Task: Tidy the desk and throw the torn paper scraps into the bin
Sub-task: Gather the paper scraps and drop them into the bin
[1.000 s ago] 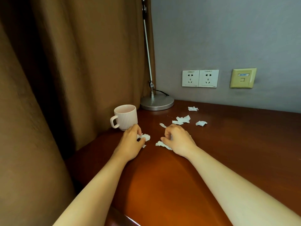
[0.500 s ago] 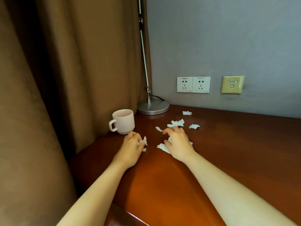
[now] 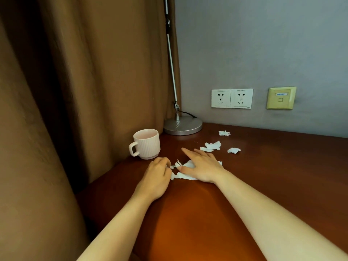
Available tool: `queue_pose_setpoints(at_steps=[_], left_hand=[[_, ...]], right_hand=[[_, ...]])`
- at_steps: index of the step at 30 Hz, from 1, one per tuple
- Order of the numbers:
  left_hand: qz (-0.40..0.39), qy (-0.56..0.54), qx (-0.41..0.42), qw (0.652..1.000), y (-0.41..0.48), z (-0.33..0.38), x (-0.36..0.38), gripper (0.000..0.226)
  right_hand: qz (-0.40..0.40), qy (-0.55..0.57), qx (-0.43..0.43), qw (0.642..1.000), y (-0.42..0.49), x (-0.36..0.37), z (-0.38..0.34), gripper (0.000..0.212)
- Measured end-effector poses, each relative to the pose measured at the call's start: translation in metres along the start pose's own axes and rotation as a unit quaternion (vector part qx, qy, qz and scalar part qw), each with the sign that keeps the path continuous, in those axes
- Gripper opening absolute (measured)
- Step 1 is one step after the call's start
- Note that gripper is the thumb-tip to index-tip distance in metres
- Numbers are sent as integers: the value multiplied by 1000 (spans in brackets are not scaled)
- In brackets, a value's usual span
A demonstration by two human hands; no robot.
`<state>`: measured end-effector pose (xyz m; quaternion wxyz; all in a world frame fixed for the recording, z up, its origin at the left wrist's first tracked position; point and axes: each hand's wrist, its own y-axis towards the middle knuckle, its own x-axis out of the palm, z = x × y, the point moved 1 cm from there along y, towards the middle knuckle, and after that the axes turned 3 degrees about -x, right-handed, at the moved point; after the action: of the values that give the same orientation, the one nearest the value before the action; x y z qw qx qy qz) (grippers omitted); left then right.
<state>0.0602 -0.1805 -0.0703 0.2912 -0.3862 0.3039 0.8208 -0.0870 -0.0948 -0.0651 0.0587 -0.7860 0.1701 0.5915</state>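
White torn paper scraps lie on the dark wooden desk (image 3: 207,213). My right hand (image 3: 203,166) lies flat with straight fingers on a small heap of scraps (image 3: 183,176), pressing them against the desk. My left hand (image 3: 157,178) has its fingers curled round a few scraps at the heap's left edge. Three more scraps sit farther back: a larger one (image 3: 211,146), a small one (image 3: 233,150) and one near the wall (image 3: 224,133). No bin is in view.
A pale ribbed mug (image 3: 146,144) stands just behind my left hand. A lamp with a round metal base (image 3: 182,127) is in the back corner. Brown curtains (image 3: 75,91) hang along the left; wall sockets (image 3: 232,98) sit above the desk.
My right hand has opened flat and slid left, sweeping scraps toward my left hand. The left hand stays curled at nearly the same spot.
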Motion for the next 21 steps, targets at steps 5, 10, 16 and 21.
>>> queue_pose_setpoints(at_steps=[5, 10, 16, 21], left_hand=[[-6, -10, -4, 1000, 4, 2, 2, 25], [-40, 26, 22, 999, 8, 2, 2, 18], [-13, 12, 29, 999, 6, 4, 3, 14], [0, -56, 22, 998, 3, 7, 1, 9]], right_hand=[[36, 41, -45, 997, 0, -1, 2, 61], [72, 65, -62, 993, -5, 0, 3, 20], [120, 94, -45, 987, -10, 1, 5, 13], [229, 215, -24, 949, -20, -5, 7, 8]])
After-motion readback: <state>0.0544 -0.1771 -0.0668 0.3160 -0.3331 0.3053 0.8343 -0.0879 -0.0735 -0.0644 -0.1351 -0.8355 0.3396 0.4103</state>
